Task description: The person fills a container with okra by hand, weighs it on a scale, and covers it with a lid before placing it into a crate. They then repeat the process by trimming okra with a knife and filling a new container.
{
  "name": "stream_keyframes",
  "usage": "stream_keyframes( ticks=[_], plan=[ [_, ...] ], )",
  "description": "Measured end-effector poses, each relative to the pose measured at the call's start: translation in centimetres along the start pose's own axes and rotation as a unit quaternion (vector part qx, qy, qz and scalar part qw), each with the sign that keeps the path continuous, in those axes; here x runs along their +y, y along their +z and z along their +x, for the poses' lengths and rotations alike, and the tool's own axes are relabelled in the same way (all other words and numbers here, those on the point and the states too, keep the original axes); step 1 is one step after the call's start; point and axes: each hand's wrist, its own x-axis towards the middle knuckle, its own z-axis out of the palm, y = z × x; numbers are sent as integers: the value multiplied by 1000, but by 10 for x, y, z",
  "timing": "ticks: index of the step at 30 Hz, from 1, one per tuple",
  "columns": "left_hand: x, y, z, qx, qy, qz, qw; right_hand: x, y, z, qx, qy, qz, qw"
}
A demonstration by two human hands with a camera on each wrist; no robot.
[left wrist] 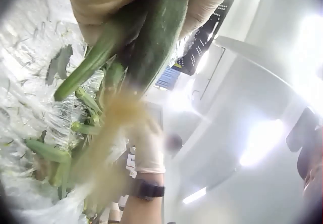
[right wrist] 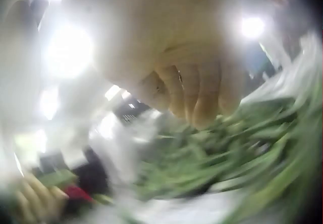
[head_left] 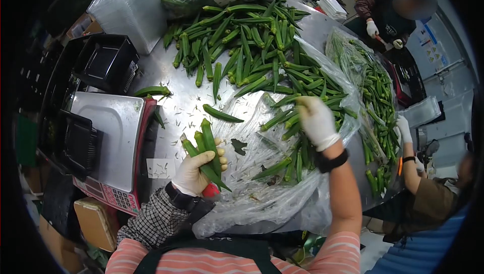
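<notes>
In the head view the gloved left hand (head_left: 194, 173) grips several okra pods (head_left: 207, 145), their stem ends pointing up. The left wrist view shows these pods (left wrist: 156, 37) pinched between fingers and thumb. My gloved right hand (head_left: 317, 122) is over the right side of the okra pile (head_left: 302, 80), near clear plastic sheeting (head_left: 267, 193). In the right wrist view the fingers of the right hand (right wrist: 186, 87) hang down over blurred okra (right wrist: 217, 153); whether they touch or hold a pod cannot be told. A single pod (head_left: 223, 114) lies on the metal table (head_left: 176, 105) between the hands.
A scale (head_left: 108, 138) stands at the left with black trays (head_left: 108, 62) beyond it and one (head_left: 75, 143) on its left edge. Clear containers (head_left: 128, 9) are stacked at the back left. Bagged okra (head_left: 373, 102) lies at the right, where other people (head_left: 428, 193) work.
</notes>
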Motion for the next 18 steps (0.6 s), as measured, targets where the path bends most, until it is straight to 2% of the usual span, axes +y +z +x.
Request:
stream_keyframes(
  ticks=[1, 2, 3, 4, 6, 7, 8, 10, 13, 14, 16, 18],
  plan=[
    [-2, -3, -1, -5, -18, -7, 1000, 23, -9, 2, -73, 74, -187, 977],
    [-3, -5, -2, -9, -36, -12, 999, 61, -4, -2, -93, 49, -301, 948],
    [-7, -4, -1, -26, -35, -7, 999, 82, 0, -9, -135, 79, -311, 937],
    [-8, -3, -2, -26, -35, -6, 999, 89, 0, -13, -135, 80, -310, 938],
    [-9, -1, -3, -34, -39, -5, 999, 92, -5, -19, -47, 61, -183, 980],
    [-8, -1, -4, -31, -40, -6, 999, 87, -10, -21, 74, 36, -96, 992],
    [-5, -1, -6, -26, -44, -5, 999, 82, -16, -25, 119, 73, -39, 989],
    [-6, 0, -8, -23, -51, -6, 998, 79, -24, -26, 115, 47, -3, 992],
    [-14, 5, -7, -41, -59, 8, 997, 71, -9, -21, -9, 16, -150, 988],
    [-16, 8, -7, -42, -51, 5, 998, 72, 1, -18, -22, 23, -188, 982],
    [-18, 7, -12, -54, -70, 17, 996, 75, 13, -13, -111, 54, -265, 956],
    [-16, 1, -18, -44, -72, 5, 996, 83, 7, -7, -70, 96, -221, 968]
  ],
)
